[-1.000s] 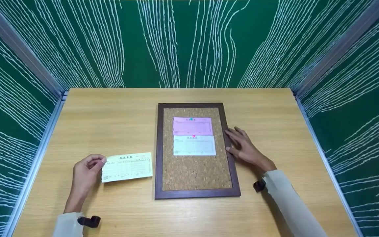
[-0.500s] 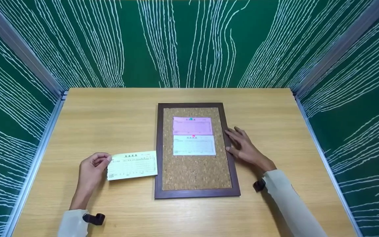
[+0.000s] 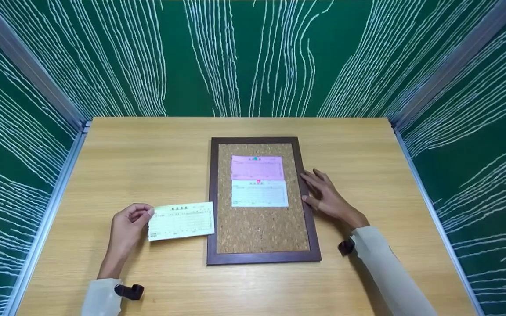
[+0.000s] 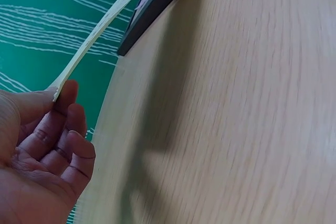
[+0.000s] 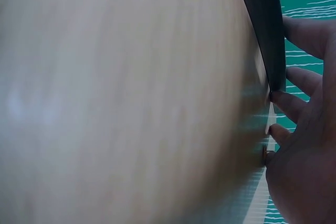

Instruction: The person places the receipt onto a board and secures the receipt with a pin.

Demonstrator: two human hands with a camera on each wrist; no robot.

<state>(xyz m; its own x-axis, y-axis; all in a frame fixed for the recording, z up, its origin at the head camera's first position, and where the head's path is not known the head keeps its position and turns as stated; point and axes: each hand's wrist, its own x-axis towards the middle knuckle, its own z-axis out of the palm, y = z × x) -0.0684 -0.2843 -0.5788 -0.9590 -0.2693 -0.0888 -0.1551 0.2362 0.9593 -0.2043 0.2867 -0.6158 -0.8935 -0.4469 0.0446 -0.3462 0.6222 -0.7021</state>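
My left hand point(image 3: 129, 226) pinches the left edge of a pale yellow-green printed form slip point(image 3: 182, 221) between thumb and forefinger. The slip's right end overlaps the left side of the dark frame of a corkboard point(image 3: 259, 232). In the left wrist view the slip point(image 4: 97, 32) appears nearly edge-on, held above the table. On the cork lie a pink slip point(image 3: 256, 169) with a green pushpin point(image 3: 255, 158) at its top and a white slip point(image 3: 259, 195) below, with a red pushpin point(image 3: 258, 181). My right hand point(image 3: 330, 199) rests its extended fingertips against the board's right edge.
The corkboard lies on a light wooden table point(image 3: 147, 153). Green panels with white wavy lines point(image 3: 275, 57) stand behind and at both sides, joined by metal posts point(image 3: 455, 61). Dark wrist devices point(image 3: 130, 292) sit at both sleeves.
My left hand has carried the yellow-green slip to the right, so its right end now overlaps the board's left frame. The right hand and the board have stayed put.
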